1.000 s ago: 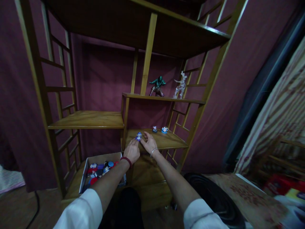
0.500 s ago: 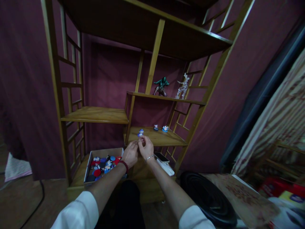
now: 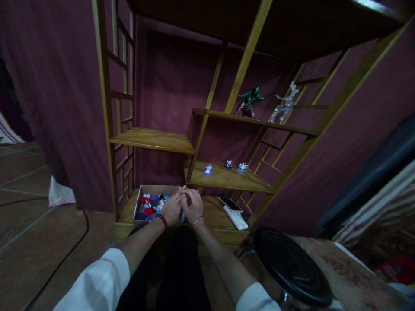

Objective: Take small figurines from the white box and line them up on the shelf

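Observation:
My left hand (image 3: 172,208) and my right hand (image 3: 193,205) meet over the right end of an open cardboard box (image 3: 137,204), fingertips touching. Both hands have their fingers bent and drawn together. Whatever lies between them, if anything, is hidden. Several small figurines and round red, blue and dark pieces (image 3: 148,211) fill the box, partly covered by my left hand. On the low shelf (image 3: 223,178) above stands a purple-and-white figurine (image 3: 208,169), apart from my hands. Farther right on it are a small dark-based figurine (image 3: 228,164) and a blue-and-white figurine (image 3: 242,167).
A phone (image 3: 231,204) and a white object (image 3: 236,218) lie right of my hands. Higher up stand a green figure (image 3: 249,102) and a clear figure (image 3: 284,105). A wooden divider (image 3: 198,147) splits the shelves. A round black stool (image 3: 292,265) stands at the right.
Both hands have drawn back and down from the purple-and-white figurine, which stays standing on the shelf. They now meet beside the box. The view has tilted down and turned left.

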The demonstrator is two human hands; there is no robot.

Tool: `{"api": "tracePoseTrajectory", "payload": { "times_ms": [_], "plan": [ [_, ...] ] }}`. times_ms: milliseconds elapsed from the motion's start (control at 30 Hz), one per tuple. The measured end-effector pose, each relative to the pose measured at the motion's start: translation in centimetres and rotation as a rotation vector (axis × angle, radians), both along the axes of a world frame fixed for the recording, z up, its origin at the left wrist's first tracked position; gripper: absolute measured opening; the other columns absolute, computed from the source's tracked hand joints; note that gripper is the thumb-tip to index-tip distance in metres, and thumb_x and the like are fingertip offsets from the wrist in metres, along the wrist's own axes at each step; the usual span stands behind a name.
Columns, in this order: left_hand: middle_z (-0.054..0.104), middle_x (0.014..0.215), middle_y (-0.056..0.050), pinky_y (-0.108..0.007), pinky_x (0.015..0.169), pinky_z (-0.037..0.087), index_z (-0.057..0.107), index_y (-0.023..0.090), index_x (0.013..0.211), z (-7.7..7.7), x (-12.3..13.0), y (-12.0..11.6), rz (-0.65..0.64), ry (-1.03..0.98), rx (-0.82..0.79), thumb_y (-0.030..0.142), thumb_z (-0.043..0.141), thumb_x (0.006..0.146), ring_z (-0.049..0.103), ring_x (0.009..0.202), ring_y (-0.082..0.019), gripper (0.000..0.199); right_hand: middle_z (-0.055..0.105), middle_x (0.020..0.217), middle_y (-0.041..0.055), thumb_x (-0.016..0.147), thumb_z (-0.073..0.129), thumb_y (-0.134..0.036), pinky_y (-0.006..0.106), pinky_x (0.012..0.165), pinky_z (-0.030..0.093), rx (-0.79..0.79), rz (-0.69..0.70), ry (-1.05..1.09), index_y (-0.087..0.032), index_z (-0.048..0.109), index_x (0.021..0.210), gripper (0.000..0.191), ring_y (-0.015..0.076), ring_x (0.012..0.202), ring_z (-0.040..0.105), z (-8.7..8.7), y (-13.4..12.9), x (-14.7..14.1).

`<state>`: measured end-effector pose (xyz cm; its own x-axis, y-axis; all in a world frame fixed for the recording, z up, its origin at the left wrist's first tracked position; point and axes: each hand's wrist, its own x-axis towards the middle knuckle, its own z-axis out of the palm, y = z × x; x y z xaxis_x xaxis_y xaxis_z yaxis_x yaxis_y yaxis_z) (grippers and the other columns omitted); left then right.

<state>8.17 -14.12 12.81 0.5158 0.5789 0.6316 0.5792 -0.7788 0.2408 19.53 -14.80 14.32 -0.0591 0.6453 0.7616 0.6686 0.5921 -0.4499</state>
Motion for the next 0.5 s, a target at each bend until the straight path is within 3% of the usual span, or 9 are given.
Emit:
{"api": "tracePoseTrajectory", "payload": {
  "times_ms": [267, 500],
  "plan": [
    [0.043, 0.128, -0.015, -0.042, 0.102, 0.030, 0.044, 0.010, 0.118, -5.0, -3.7, 0.1, 0.090, 0.062, -0.082, 0.004, 0.041, 0.070, 0.024, 0.127, -0.020, 0.048, 0.059, 0.086, 0.0037, 0.077, 0.039, -0.014, 0.029, 0.081, 0.041, -0.144, 0.076, -0.035, -0.021, 0.059, 0.085, 0.022, 0.0156, 0.087, 0.051, -4.7, 0.9, -3.4],
    [0.044, 0.127, -0.014, -0.031, 0.101, 0.030, 0.054, 0.008, 0.106, -8.5, -6.8, 0.2, 0.310, 0.155, -0.275, -0.001, 0.038, 0.065, 0.026, 0.126, -0.017, 0.045, 0.062, 0.089, 0.0031, 0.074, 0.040, -0.009, 0.027, 0.081, 0.042, -0.347, 0.094, -0.136, -0.021, 0.060, 0.086, 0.026, 0.0153, 0.088, 0.056, -8.0, 2.1, -4.9]
  ]
}}
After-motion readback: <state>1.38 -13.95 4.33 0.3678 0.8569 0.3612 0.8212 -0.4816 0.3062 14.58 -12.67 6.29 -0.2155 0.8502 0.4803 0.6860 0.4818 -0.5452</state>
